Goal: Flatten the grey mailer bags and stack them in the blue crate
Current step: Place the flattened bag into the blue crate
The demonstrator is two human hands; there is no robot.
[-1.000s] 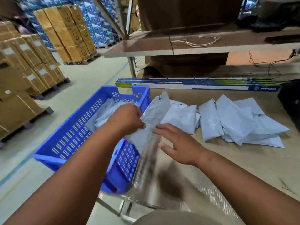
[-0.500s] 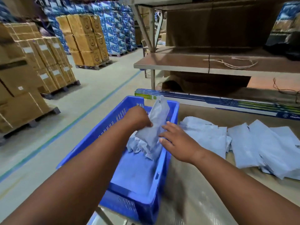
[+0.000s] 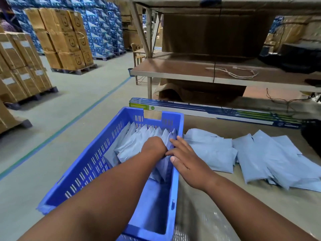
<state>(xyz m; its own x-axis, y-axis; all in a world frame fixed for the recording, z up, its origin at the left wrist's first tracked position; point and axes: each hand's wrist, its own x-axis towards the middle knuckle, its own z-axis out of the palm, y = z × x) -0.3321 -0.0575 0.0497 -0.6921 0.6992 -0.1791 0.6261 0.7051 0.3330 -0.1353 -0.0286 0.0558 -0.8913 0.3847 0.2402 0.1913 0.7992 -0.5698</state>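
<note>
Tucking a thin grey plastic mailer bag (image 3: 164,168) down into the big blue plastic crate with slotted sides (image 3: 97,153), both hands meet in the middle of the frame. The left hand (image 3: 153,146) is inside the crate with its fingers curled down out of sight; it looks to be gripping the top of the bag, but I cannot see the fingers themselves. The right hand (image 3: 186,158) lies over the crate's right rim with straight fingers pressing the bag against the row of grey bags standing on edge (image 3: 139,138) in the crate's far end.

More flat grey bags lie in loose piles on the brown table (image 3: 225,197) at the right of the frame: one pile near the crate (image 3: 212,150) and another pile farther right (image 3: 271,159).

These bags look light, soft and floppy, and probably a bit slippery. I think it is best to hold one by its top edge and smooth it with a flat palm, so it does not bend or slide.
</note>
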